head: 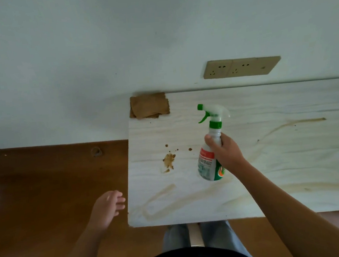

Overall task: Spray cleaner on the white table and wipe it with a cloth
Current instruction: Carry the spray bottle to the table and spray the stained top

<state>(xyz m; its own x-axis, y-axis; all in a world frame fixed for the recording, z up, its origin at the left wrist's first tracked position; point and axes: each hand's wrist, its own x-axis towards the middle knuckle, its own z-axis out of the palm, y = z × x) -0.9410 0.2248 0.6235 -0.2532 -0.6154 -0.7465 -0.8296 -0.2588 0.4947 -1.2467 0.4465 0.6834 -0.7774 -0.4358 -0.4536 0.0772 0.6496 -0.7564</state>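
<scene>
Right grip: our right grip (226, 151) is curled round the bottle (207, 164) just under its green collar, arm stretched over the desk (282, 158), nozzle pointing left.
Left grip: our left grip (107, 208) holds nothing, fingers loose and spread, over the floor (45, 193) just beside the desk's left edge.
Hard to make out: we cannot read the label, nor tell whether the bottle's base touches the desk.
Cloth: the brown cloth (149, 106) lies folded at the far left corner.
Desk: white, with a brown stain (168, 159) left of the bottle and pale streaks.
Room: pale wall (73, 54) with sockets (241, 67).
</scene>
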